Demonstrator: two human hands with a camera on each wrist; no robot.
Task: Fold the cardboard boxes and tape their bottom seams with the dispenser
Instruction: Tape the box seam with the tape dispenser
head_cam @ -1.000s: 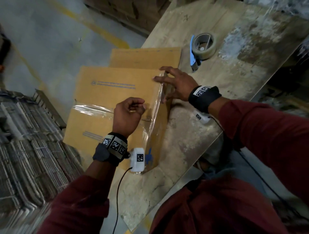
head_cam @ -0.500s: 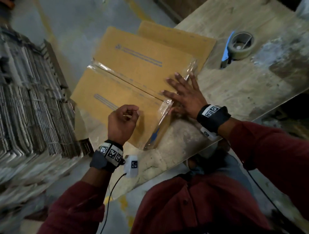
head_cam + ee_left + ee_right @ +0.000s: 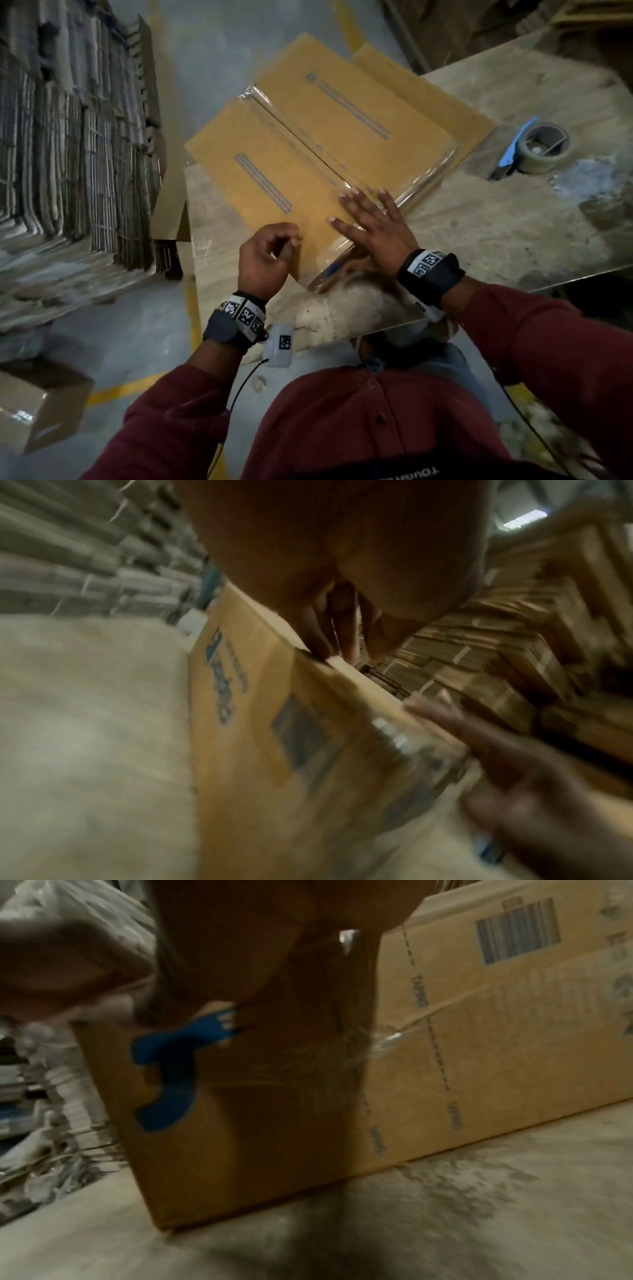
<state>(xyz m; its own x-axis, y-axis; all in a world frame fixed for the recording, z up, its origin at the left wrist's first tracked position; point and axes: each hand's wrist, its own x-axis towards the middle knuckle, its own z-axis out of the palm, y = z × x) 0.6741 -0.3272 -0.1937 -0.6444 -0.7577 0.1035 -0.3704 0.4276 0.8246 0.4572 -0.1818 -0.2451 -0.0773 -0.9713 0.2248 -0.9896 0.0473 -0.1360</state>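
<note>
Pressing right hand (image 3: pixel 373 229) flat on box (image 3: pixel 308 154), left hand (image 3: pixel 263 260) curled.

Tan cardboard box (image 3: pixel 308 171) printed with blue stripes and a barcode. Blue-handled tape dispenser (image 3: pixel 534 150) on a mottled beige table (image 3: pixel 513 222). Maroon sleeves (image 3: pixel 548 342), yellow floor lines (image 3: pixel 126 389).
</note>
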